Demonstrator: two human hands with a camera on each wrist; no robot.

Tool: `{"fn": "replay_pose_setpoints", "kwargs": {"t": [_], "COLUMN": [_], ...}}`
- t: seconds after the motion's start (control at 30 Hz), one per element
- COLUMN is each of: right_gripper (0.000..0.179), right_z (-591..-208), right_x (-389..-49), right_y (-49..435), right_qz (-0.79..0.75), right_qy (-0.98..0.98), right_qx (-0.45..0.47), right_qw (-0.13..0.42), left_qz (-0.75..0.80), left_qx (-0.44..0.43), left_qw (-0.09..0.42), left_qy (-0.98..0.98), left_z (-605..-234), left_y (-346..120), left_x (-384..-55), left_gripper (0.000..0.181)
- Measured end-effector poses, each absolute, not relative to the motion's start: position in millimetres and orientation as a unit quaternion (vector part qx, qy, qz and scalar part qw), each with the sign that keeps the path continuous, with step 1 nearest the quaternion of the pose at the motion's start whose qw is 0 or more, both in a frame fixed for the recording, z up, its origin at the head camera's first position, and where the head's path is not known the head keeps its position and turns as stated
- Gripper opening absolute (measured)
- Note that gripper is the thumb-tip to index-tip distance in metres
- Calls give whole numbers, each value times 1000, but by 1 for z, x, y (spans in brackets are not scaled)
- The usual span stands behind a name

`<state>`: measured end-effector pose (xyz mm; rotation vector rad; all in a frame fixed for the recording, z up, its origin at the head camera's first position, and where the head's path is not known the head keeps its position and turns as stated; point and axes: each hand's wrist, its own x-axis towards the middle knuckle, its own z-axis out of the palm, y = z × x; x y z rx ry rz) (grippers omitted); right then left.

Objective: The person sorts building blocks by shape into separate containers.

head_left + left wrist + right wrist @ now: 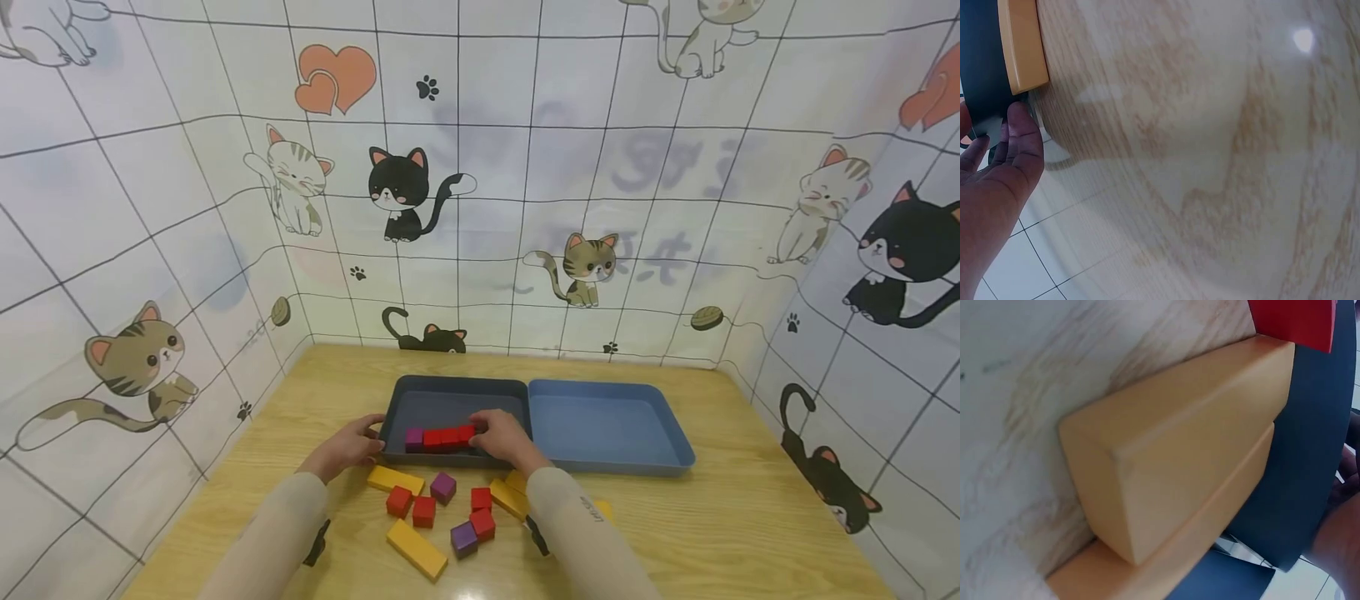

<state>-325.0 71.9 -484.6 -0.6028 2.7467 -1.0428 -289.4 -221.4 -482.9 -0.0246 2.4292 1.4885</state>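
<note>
The left hand (pixel 358 442) grips the left end of the dark tray (pixel 395 396), while the right hand (pixel 501 435), over the tray's front wall, pinches the red cube (pixel 467 434) at the right end of a row inside. From the left, that row has a purple cube (pixel 415 440), then a red cube (pixel 432 440), a second red one and the pinched one, all along the tray's front side. On the wooden table (pixel 712 517) in front, again from the left, come a flat yellow block (pixel 395 481) near the tray wall, two red cubes (pixel 400 502) near each other, a long yellow block (pixel 417 550) set slantwise nearer the person, and a lone purple cube beside the reds. Next, another purple cube and two more red cubes sit close together. Two yellow blocks (pixel 510 500) lie touching beneath the right wrist, and another shows partly past the right sleeve (pixel 585 533). Rightmost, the blue tray (pixel 603 421) adjoins the dark one.
</note>
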Motion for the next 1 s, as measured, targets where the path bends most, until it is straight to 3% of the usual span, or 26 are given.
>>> {"fn": "replay_pose_setpoints", "kwargs": {"t": [1.0], "right_gripper": [40], "right_z": [-462], "right_x": [-301], "right_y": [90], "right_qz": [-432], "right_qy": [884], "right_qx": [-165], "right_qw": [63], "left_qz": [521], "left_qx": [5], "left_qw": [154], "left_qy": [840], "left_z": [-486], "left_y": [-224], "left_x": [-291], "left_gripper": [56]}}
